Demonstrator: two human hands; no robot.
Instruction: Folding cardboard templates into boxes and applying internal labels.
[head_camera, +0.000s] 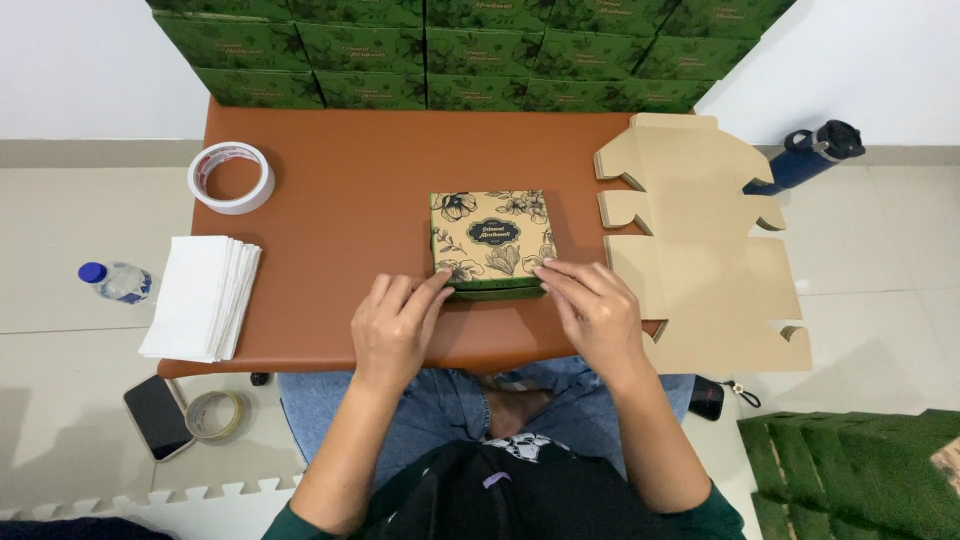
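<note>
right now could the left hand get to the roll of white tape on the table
Probably yes. The left hand rests on the near edge of the floral box, and only bare brown table lies between it and the roll of white tape; the stack of white sheets sits off to the side.

Your fingertips press a square tan floral box (490, 240) with a dark oval label (493, 231); green boxes (470, 50) stack behind.
</note>
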